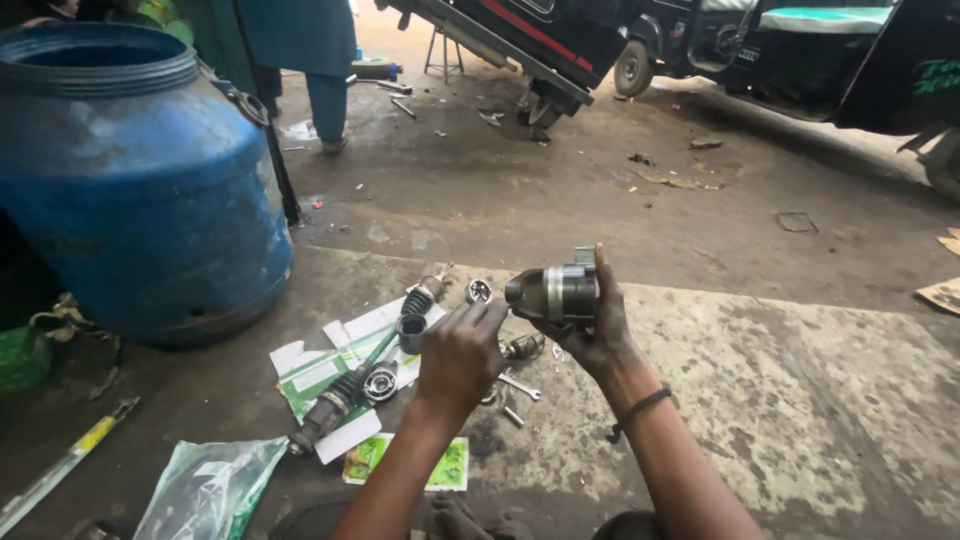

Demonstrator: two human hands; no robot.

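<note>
My right hand (600, 335) grips a dark rubber boot with a metal band, the boot part (553, 292), and holds it up above the concrete floor. My left hand (460, 355) is closed loosely, its fingertips touching the boot's narrow left end. Below the hands lies a drive shaft (350, 390) with black boots on a flattened green and white carton (330, 365). A round metal joint piece (479, 291) sits just left of the held part. A small spanner (520, 386) and a short metal piece (522, 347) lie on the floor under my hands.
A large blue plastic drum (130, 180) stands at the left. A clear plastic bag (205, 490) and a green printed leaflet (410, 462) lie near my knees. A person in teal trousers (325, 95) stands at the back. Black three-wheeled vehicles (800, 55) are parked across the road.
</note>
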